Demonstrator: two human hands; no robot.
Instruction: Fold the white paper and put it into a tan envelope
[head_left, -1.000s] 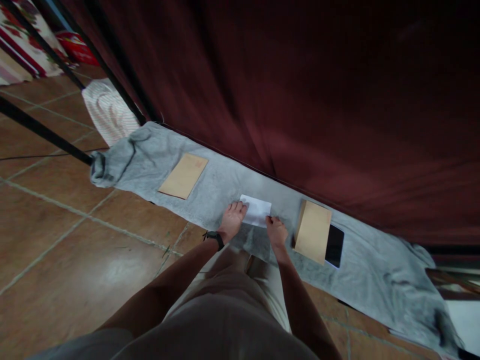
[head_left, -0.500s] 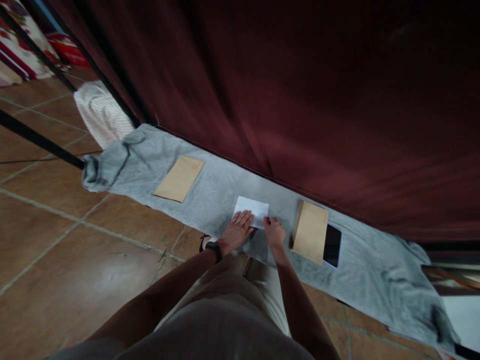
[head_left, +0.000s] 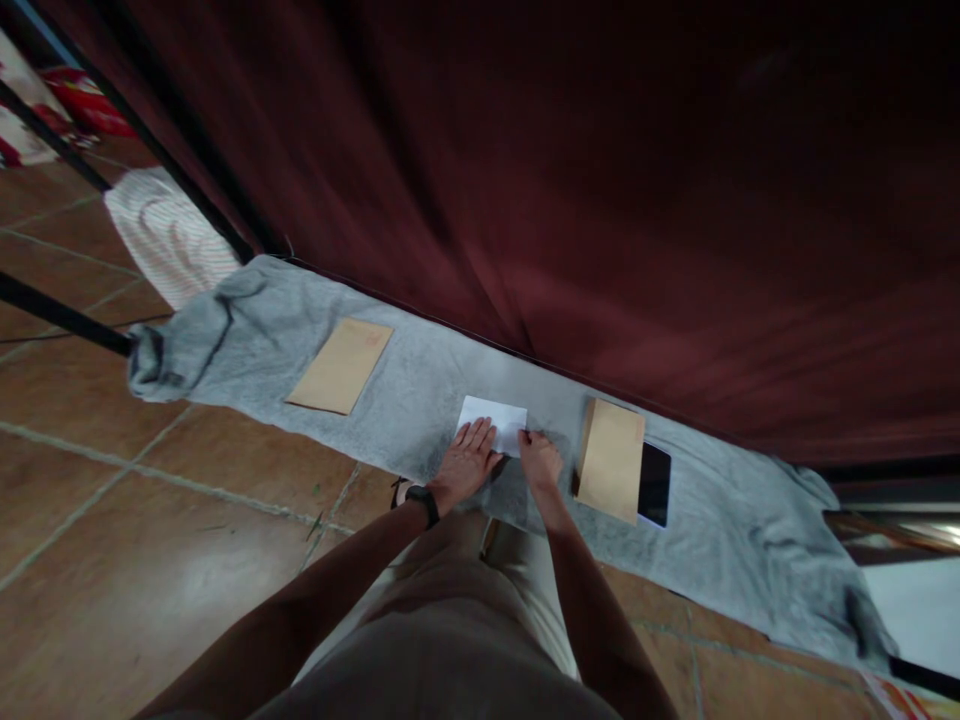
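Observation:
A folded white paper lies on a long grey towel spread over the floor. My left hand rests flat on the paper's near left part, fingers spread. My right hand pinches the paper's near right corner. A stack of brown envelopes sits just right of my right hand, partly over a black phone. A single brown envelope lies farther left on the towel.
A dark red curtain hangs along the far edge of the towel. Brown floor tiles fill the near side. A striped cloth and black metal bars are at the far left.
My left hand slid from the paper's left edge onto its near part and flattened. The view drifted, so everything appears shifted left. My right hand stayed on the corner.

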